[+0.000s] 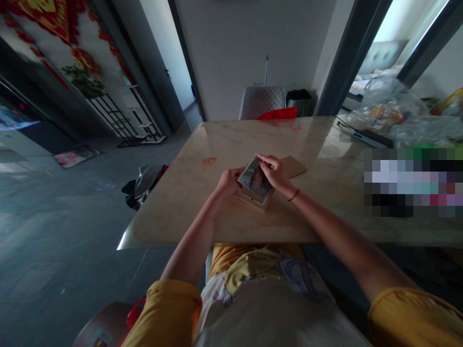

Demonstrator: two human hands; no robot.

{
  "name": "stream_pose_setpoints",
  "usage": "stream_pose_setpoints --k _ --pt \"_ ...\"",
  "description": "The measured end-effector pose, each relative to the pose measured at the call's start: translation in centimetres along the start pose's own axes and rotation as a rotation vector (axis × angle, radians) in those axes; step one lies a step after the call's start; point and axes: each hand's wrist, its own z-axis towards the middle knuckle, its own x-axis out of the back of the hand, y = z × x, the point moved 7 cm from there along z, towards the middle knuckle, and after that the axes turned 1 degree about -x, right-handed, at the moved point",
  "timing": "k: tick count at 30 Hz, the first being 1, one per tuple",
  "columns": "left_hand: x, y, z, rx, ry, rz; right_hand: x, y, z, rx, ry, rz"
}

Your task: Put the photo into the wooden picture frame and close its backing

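Note:
Both my hands hold a small rectangular picture panel [255,180] tilted above a pale wooden frame or box [249,198] that lies on the marble table [224,217]. My left hand [228,181] grips the panel's left edge with curled fingers. My right hand [275,172] curls over its top right edge; a thin red band circles that wrist. A flat brown board [294,166] lies just behind my right hand.
A grey padded chair [262,101] and something red [278,114] stand at the table's far side. Plastic bags of food [387,108] and a dark flat device [363,136] crowd the right end. A bag [144,183] lies on the floor to the left.

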Motion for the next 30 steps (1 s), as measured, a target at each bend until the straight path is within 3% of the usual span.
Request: stream_pose_setpoints --k 6,15,21,30 --pt "-0.2 -1.3 0.7 0.119 0.091 -0.409 -0.2 0.6 0.8 -0.057 -0.052 -0.029" --pt "-0.1 -1.0 0.7 0.108 0.105 -0.577 0.3 -0.8 1.2 0.018 -0.132 -0.222" --pt "-0.5 -0.9 0.4 0.167 0.036 -0.714 0.5 -1.6 0.9 0.047 -0.127 -0.311" --pt "0.1 -0.1 0.2 0.114 0.058 -0.681 0.3 1.5 1.9 -0.147 -0.191 0.029"
